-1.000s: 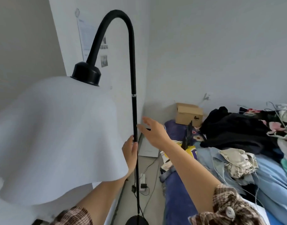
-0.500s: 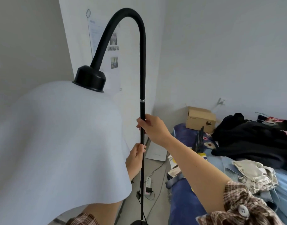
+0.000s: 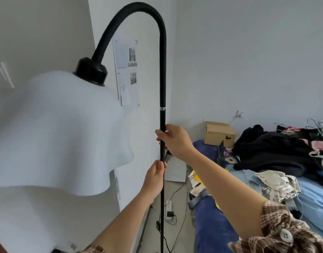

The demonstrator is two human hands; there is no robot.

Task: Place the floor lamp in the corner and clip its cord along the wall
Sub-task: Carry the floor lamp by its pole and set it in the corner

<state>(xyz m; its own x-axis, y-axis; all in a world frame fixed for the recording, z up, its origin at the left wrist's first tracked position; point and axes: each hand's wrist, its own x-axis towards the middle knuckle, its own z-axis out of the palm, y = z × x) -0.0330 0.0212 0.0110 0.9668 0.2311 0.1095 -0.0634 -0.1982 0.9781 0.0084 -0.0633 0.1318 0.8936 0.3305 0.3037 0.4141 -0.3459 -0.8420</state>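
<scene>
The floor lamp has a thin black pole [image 3: 162, 201] that bends over at the top into a curved neck, ending in a wavy white shade [image 3: 53, 128] at the left. My right hand [image 3: 174, 139] is closed around the pole just below its silver ring. My left hand [image 3: 155, 175] grips the same pole a little lower. The lamp's black cord [image 3: 158, 226] hangs beside the pole near the floor. The lamp's base is out of view below the frame.
A white power strip [image 3: 168, 209] with a plug lies on the floor by the wall. A bed with a blue blanket [image 3: 210, 227], piled clothes [image 3: 272, 152] and a cardboard box [image 3: 219, 134] fills the right side. A paper sheet [image 3: 127, 73] hangs on the left wall.
My right hand moved in from open air and closed on the pole above my left hand. The view has tilted up and the lamp sits more to the right.
</scene>
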